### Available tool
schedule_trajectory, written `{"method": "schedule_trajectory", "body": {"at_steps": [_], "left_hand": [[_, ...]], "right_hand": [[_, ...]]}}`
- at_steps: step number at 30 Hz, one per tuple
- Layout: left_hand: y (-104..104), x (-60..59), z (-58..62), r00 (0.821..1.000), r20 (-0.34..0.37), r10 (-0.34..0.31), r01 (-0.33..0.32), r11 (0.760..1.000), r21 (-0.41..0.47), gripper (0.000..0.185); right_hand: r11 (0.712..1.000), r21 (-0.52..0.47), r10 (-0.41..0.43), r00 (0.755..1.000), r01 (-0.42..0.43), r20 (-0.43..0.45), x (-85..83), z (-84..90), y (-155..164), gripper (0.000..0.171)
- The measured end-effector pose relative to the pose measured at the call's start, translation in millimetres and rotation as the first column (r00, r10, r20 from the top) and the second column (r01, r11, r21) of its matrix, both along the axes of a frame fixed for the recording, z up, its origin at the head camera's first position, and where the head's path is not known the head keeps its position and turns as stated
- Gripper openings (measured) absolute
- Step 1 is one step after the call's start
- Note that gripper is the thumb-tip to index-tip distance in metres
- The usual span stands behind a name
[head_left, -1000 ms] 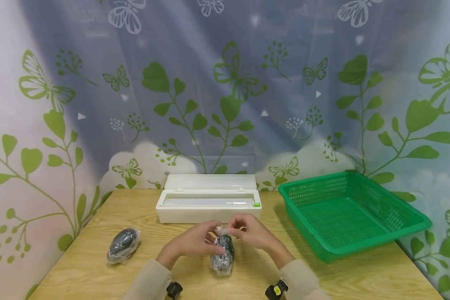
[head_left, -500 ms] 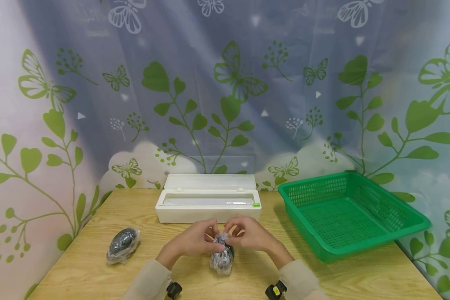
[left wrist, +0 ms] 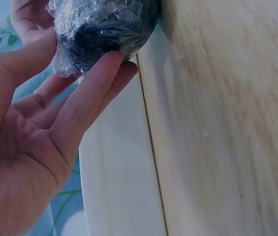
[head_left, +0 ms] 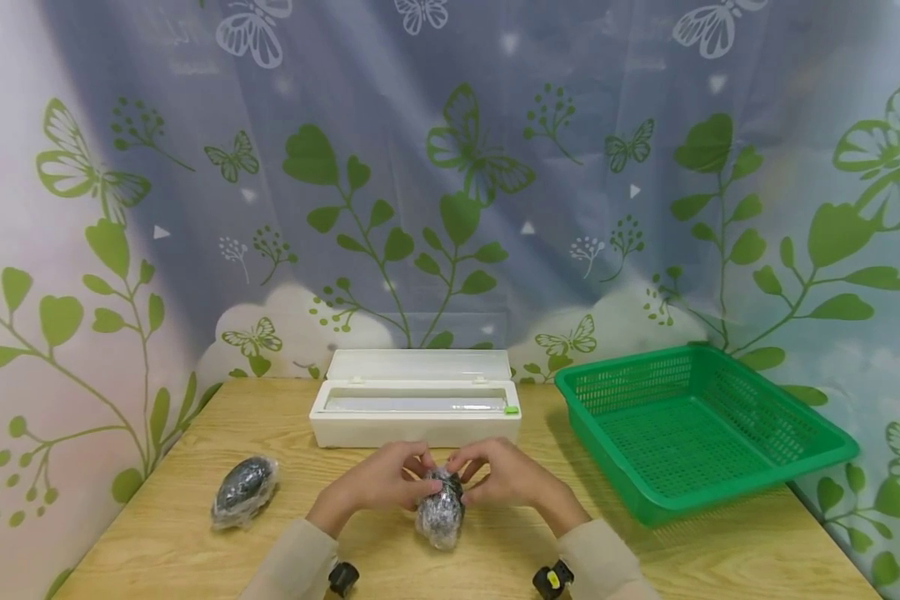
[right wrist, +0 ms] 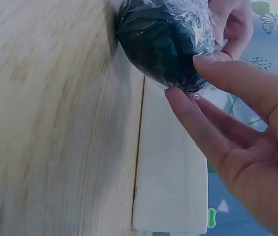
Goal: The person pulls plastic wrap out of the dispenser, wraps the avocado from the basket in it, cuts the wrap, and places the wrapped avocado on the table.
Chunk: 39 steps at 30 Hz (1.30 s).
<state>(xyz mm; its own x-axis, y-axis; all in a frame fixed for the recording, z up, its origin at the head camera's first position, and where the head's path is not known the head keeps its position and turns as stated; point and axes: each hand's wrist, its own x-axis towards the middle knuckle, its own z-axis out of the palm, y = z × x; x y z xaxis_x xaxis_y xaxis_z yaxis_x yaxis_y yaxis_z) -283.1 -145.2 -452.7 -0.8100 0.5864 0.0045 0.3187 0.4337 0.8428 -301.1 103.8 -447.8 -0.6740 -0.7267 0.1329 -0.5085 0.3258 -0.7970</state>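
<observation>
A dark oval object wrapped in cling film (head_left: pixel 439 510) stands on the wooden table (head_left: pixel 195 533) in front of me. My left hand (head_left: pixel 417 475) and right hand (head_left: pixel 465 477) meet over its far end, each pinching it between thumb and fingers. The left wrist view shows the left hand (left wrist: pixel 82 49) with thumb and fingers against the crinkled film of the wrapped object (left wrist: pixel 104 19). Seen from the right wrist, the right hand (right wrist: pixel 185 76) holds the wrapped object (right wrist: pixel 158 39) the same way from the other side.
A second film-wrapped dark object (head_left: pixel 244 490) lies at the left of the table. A white cling-film dispenser box (head_left: pixel 416 408) with its lid open sits just behind my hands. A green mesh basket (head_left: pixel 690 425) stands at the right. A patterned curtain hangs behind.
The loose tuft of film held up above the object has been pressed down onto it. Both hands have closed in together over the object's far end.
</observation>
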Motion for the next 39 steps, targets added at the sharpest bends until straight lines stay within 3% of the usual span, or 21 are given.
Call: {"method": "schedule_trajectory", "body": {"at_steps": [5,12,15,21,26,31,39], "left_hand": [[0,-1.2,1.1,1.000,-0.020,0.009,-0.010,1.000,-0.028,0.018],[-1,-3.0,-2.3,0.999,-0.004,0.040,-0.040,0.999,0.008,0.016],[-2,-3.9,-3.1,0.999,-0.006,0.050,-0.050,0.999,0.013,0.014],[-4,-4.7,0.6,0.998,-0.034,0.051,-0.051,0.999,0.012,0.012],[-10,-4.3,1.1,1.000,-0.024,0.005,-0.004,1.000,0.015,0.024],[-14,-4.1,-0.1,1.000,-0.017,-0.020,0.020,1.000,0.001,0.035],[-9,-4.0,1.2,0.997,-0.073,0.002,-0.006,0.999,-0.052,0.028]], "right_hand": [[1.000,-0.022,0.008,1.000,-0.008,-0.018,-0.8,-0.2,1,0.032],[1.000,-0.020,-0.007,0.998,0.006,-0.066,-0.2,-3.7,-1,0.021],[1.000,-0.018,-0.011,0.999,0.011,-0.031,0.7,-4.7,-3,0.016],[1.000,0.025,-0.012,1.000,0.011,0.024,1.6,-4.3,-6,0.032],[0.999,0.047,-0.021,1.000,0.021,-0.002,2.0,-4.7,-8,0.045],[0.999,0.050,-0.006,0.999,0.008,-0.053,1.2,-6.1,-9,0.037],[0.996,0.087,-0.003,0.988,0.017,-0.157,-0.2,-7.1,-9,0.033]]}}
